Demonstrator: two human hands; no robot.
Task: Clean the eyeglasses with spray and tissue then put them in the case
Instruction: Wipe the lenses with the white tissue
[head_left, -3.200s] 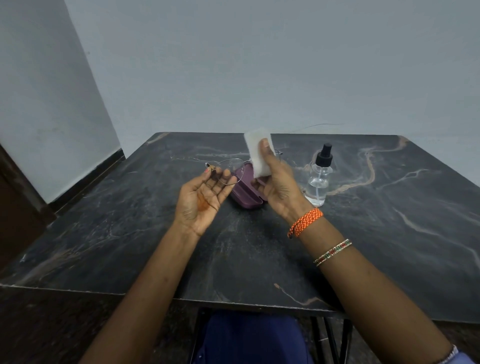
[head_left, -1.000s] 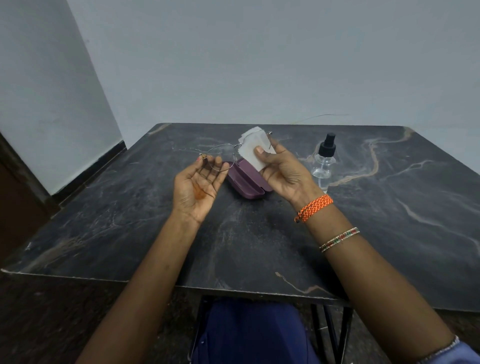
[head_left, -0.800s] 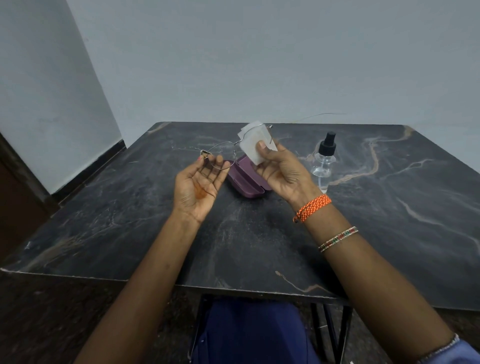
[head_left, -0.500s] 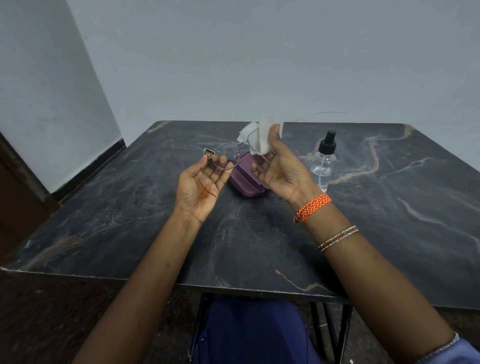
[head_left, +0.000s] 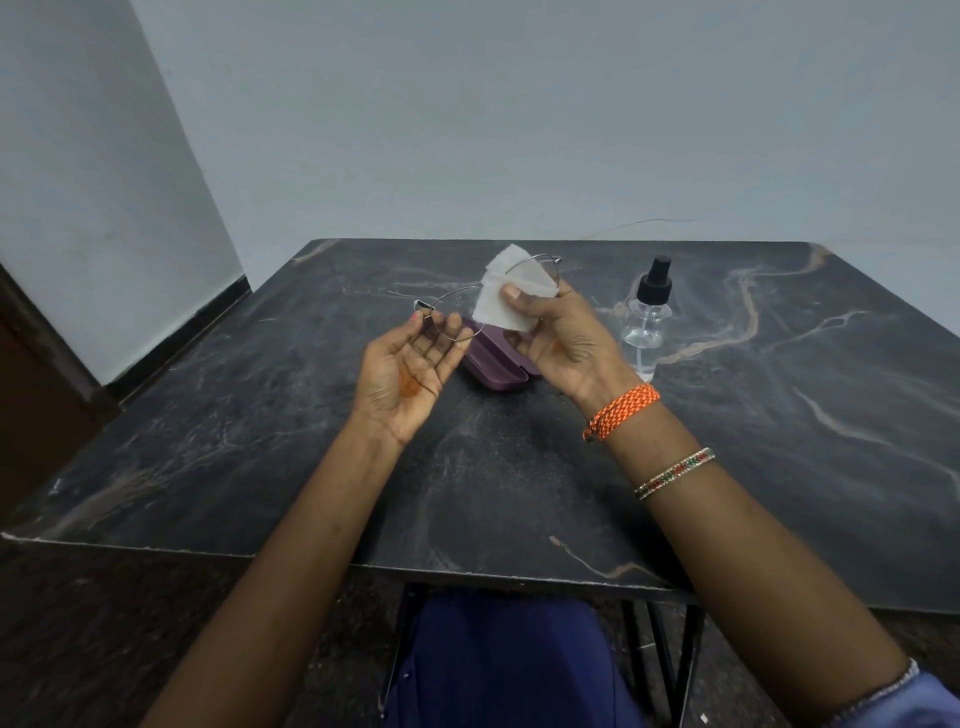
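Thin wire-rimmed eyeglasses (head_left: 448, 306) are held up above the table centre. My left hand (head_left: 410, 369), palm up, pinches the frame's left end at the fingertips. My right hand (head_left: 558, 338) presses a white tissue (head_left: 506, 301) around the right lens, thumb on top. Just below and behind the hands lies a purple glasses case (head_left: 493, 366) on the dark marble table (head_left: 311, 441). A clear spray bottle (head_left: 647, 317) with a black pump top stands upright to the right of my right hand.
The table's near edge runs across the lower part of the view, with blue-clothed knees and black table legs below it. Pale walls rise behind and to the left. A thin wire lies at the table's far edge.
The tissue has shifted over the right lens as my right thumb moved down from upright to pressing on it. My left hand has kept its hold on the frame almost unmoved.
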